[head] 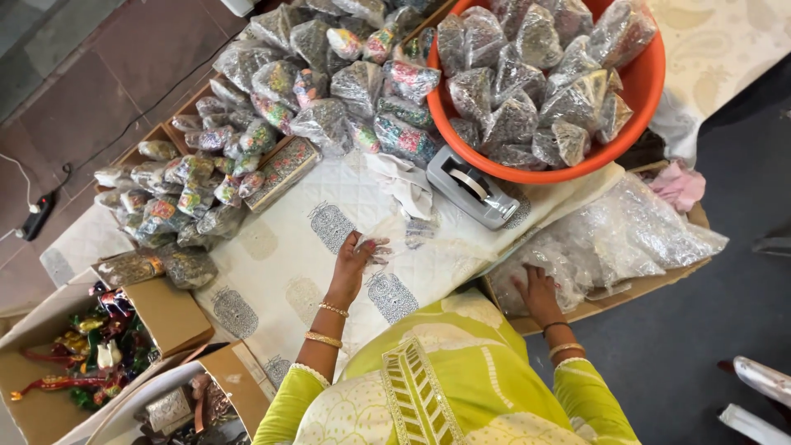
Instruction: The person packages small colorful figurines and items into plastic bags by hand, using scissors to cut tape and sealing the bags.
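My left hand [353, 262] pinches a small clear plastic bag [394, 239] over the cream printed quilt [280, 264]. My right hand [535, 290] lies flat with fingers apart on a heap of empty clear bags [610, 239] in a shallow cardboard tray [651, 284] at my right. Both wrists wear gold bangles, and the sleeves are yellow-green. A grey tape dispenser [474, 188] sits just beyond the left hand, next to a white cloth [404, 183].
An orange tub [651, 91] full of filled packets stands at the back right. Several more packets [321, 91] are heaped across wooden trays at the back left. Open cardboard boxes [165, 317] with colourful ornaments sit at the lower left. A pink cloth [680, 185] lies at the right.
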